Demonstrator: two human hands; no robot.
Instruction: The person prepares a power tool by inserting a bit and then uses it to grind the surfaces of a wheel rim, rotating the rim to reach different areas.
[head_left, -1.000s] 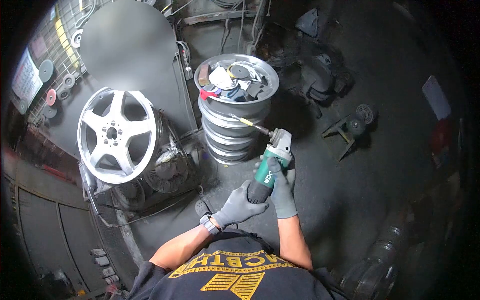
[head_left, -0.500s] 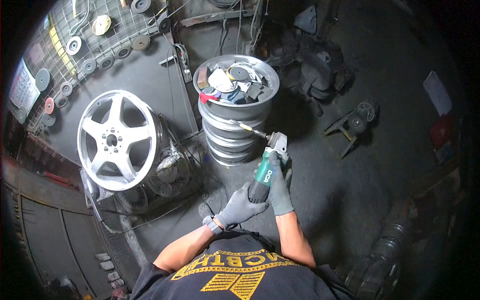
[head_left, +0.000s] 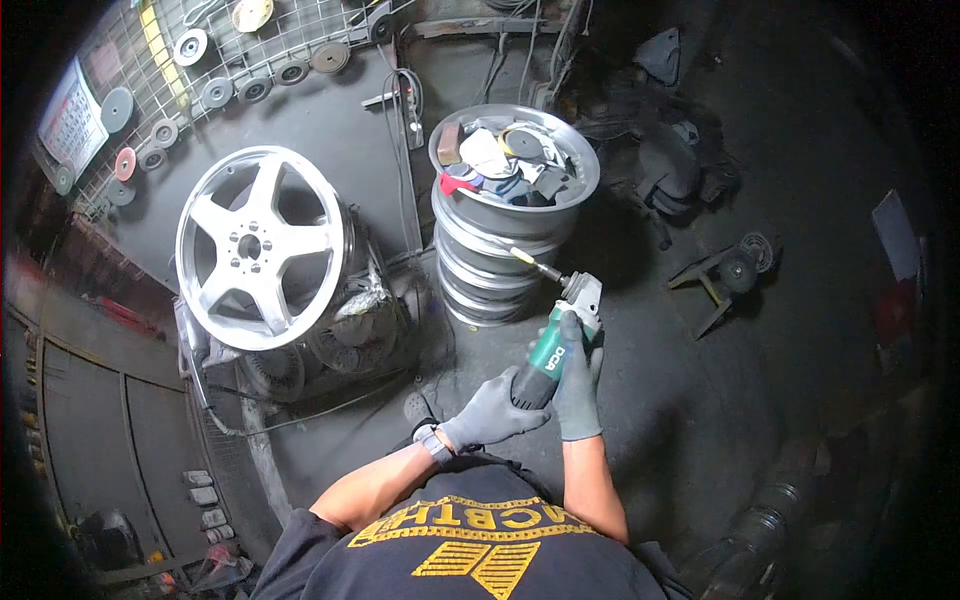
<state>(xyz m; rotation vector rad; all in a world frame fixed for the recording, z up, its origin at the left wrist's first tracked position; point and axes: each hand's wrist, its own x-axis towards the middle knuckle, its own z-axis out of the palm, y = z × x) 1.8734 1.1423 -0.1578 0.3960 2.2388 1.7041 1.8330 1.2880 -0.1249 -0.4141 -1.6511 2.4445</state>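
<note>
A green and black angle grinder [head_left: 549,358], marked DCA, is held in front of my torso, its metal head pointing up and away. A thin spindle attachment [head_left: 548,271] with a pale yellowish tip sticks out from the head toward the upper left. My gloved left hand [head_left: 492,412] is closed around the black rear end. Further forward, my gloved right hand [head_left: 578,385] wraps the green body near the head. To the left, a silver five-spoke alloy wheel [head_left: 272,242] leans tilted on a stand, apart from both hands.
Ahead stands a stack of wheel rims [head_left: 462,262]; its top rim holds rags, discs and a brown block [head_left: 449,143]. Grinding discs [head_left: 217,93] hang on a wire grid at upper left. A small metal stand [head_left: 715,280] is on the right floor. A cable [head_left: 300,420] runs below the wheel.
The view has shifted, so the wheel and rim stack appear further right and slightly higher. Both hands still hold the grinder, which sits slightly further right in view.
</note>
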